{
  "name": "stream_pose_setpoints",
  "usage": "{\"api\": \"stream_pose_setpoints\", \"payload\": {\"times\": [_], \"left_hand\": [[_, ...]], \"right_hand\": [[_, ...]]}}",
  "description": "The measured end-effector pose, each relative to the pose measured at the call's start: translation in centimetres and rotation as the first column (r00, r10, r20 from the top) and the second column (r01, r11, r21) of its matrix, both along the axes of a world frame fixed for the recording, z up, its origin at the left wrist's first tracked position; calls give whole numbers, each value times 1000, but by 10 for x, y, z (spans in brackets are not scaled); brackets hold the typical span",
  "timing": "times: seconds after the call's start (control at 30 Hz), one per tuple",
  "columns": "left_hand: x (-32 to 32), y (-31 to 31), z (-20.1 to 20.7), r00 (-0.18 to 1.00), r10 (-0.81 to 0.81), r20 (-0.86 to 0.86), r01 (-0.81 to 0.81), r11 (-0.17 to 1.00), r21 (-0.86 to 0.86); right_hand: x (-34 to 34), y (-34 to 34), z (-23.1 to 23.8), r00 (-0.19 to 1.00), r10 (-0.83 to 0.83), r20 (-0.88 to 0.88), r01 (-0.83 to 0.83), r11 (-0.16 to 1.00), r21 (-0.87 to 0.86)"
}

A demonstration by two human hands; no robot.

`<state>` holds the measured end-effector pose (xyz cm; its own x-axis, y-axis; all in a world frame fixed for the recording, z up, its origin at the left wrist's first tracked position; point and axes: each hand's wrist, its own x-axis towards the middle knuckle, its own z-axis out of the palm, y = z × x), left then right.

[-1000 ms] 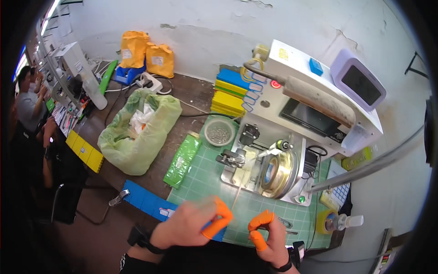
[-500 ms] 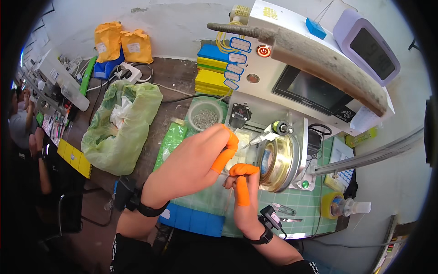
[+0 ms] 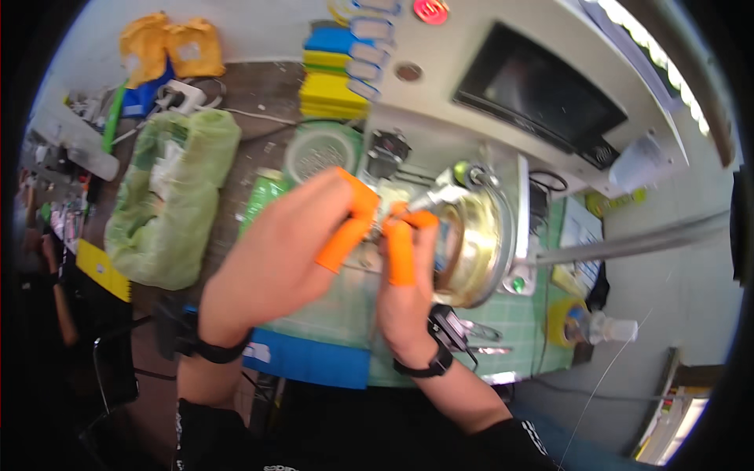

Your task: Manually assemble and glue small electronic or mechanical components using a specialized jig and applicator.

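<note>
My left hand (image 3: pixel 275 251), with orange finger cots on thumb and index finger, is bent into a pinch in front of the machine's clear-walled round spool (image 3: pixel 479 251). My right hand (image 3: pixel 404 306) is close beside it on the right, its cot-covered thumb and finger pressed together just below the thin pointed nozzle (image 3: pixel 430 198). Blur hides whatever small thing lies between the fingertips of either hand. Just beyond my left hand stands a round white tub (image 3: pixel 297 161) of small metal-looking pieces. A green packet (image 3: pixel 263 196) lies partly behind that hand.
The white machine (image 3: pixel 436 59) with a dark screen (image 3: pixel 542 90) rises behind. At left is a box lined with a green bag (image 3: pixel 212 184). Tweezers (image 3: pixel 491 350) lie on the green mat (image 3: pixel 314 318) beside my right wrist; a yellow tape roll (image 3: pixel 561 322) is farther right.
The whole view has shifted, so the scene sits higher and farther left. Relative to the machine, my right hand has moved away from me, up to the nozzle and level with my left fingertips.
</note>
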<state>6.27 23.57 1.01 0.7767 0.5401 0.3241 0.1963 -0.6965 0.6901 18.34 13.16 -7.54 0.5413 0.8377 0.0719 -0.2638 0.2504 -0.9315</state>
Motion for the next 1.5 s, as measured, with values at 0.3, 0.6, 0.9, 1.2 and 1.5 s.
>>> {"api": "stream_pose_setpoints", "payload": {"times": [0.3,0.6,0.9,1.2,1.5], "left_hand": [[12,7,-12,999,-33,28,34,998,-57],[18,-11,-9,999,-25,-34,31,985,170],[7,-9,-6,999,-32,-25,34,996,79],[17,-4,-13,999,1,-34,5,983,184],[14,-15,-12,997,44,-63,-32,983,181]], "right_hand": [[2,2,-23,988,-117,102,102,984,144],[3,-13,-27,988,-78,136,75,997,31],[-3,-11,-18,1000,-6,25,4,996,86],[7,1,-25,997,-26,71,18,995,102],[4,1,-28,994,-53,93,38,987,159]]}}
